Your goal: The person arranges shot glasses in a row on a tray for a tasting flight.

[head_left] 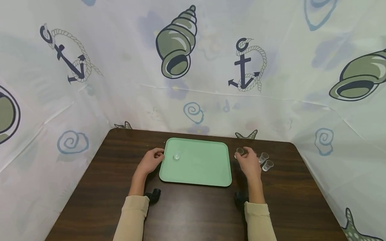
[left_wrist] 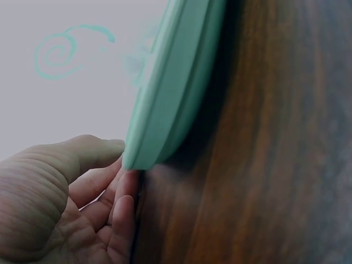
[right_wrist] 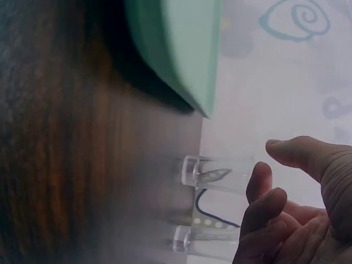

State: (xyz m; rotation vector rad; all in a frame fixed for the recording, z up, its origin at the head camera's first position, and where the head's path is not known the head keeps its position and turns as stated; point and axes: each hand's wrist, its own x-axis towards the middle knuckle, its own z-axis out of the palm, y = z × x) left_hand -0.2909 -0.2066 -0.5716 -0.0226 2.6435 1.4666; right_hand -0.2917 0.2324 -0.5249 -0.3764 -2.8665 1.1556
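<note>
Above the table (head_left: 196, 216), the right hand (head_left: 249, 164) curves near a cup (head_left: 240, 150).

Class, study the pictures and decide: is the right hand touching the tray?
Apart. The head view shows it: a strip of table is visible between the right hand and the right edge of the tray.
</note>
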